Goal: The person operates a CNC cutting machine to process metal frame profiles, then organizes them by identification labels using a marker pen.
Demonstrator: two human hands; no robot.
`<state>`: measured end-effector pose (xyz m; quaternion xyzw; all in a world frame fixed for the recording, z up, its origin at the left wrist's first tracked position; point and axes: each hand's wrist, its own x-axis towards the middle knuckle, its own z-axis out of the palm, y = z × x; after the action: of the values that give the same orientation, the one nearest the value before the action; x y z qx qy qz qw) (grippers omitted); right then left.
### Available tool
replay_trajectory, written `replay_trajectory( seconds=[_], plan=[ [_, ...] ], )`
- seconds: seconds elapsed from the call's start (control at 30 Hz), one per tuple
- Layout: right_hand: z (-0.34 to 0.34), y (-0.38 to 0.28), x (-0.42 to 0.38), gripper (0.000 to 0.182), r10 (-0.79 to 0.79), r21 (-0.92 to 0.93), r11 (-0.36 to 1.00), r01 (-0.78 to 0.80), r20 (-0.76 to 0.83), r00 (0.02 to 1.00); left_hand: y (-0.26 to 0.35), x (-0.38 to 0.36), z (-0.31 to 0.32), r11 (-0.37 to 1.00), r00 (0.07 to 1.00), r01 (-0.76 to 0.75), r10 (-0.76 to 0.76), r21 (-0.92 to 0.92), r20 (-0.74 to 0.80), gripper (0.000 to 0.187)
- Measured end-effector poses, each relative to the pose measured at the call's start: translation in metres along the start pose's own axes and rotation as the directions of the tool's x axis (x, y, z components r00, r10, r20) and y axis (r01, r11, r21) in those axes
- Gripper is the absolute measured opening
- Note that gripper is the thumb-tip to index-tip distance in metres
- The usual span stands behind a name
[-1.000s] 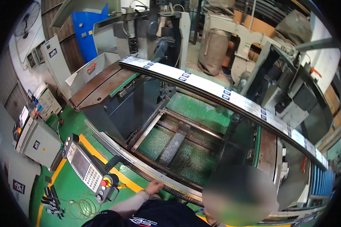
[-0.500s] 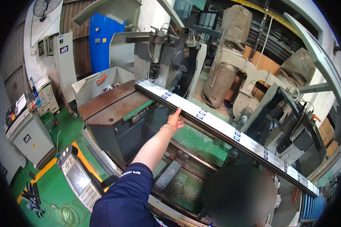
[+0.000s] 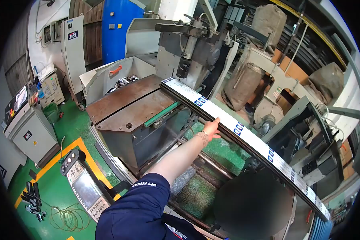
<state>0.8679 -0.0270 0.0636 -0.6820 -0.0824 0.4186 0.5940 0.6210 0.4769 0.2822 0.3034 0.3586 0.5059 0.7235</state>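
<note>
My left hand (image 3: 212,128) reaches forward from a navy sleeve and grips the near edge of a long profile bar (image 3: 256,146). The thumb lies against the upper edge, and the fingers curl at the side and below, partly hidden. White film with blue printed labels covers the bar's top; its near side is dark. It slants from the rusty machine table (image 3: 134,114) at the upper left down to the lower right. My right hand does not show.
A blurred round patch (image 3: 254,206) hides the lower middle. A control panel (image 3: 86,188) stands lower left. Behind the bar are a spindle head (image 3: 184,66) and machine guards. A scrap bin (image 3: 104,80) sits behind the table; rails (image 3: 216,166) run below.
The view has shifted, so the table, bar and hand appear further right and somewhat larger. My left hand stays at about the same place on the bar.
</note>
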Motion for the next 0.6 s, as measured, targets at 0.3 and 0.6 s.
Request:
replay_trajectory(
  seconds=[0.3,0.6],
  plan=[
    [0.076,-0.080,0.017,0.017,-0.292,0.283,0.942,0.181,0.422,0.859,-0.081,-0.086,0.012,0.794,0.769,0.006,-0.392,0.608,0.505,0.064],
    [0.143,-0.167,0.005,0.015,-0.259,-0.105,0.907,0.408,0.625,0.736,-0.186,-0.223,-0.010,0.712,0.327,0.583,-0.646,0.391,0.690,0.042]
  ],
)
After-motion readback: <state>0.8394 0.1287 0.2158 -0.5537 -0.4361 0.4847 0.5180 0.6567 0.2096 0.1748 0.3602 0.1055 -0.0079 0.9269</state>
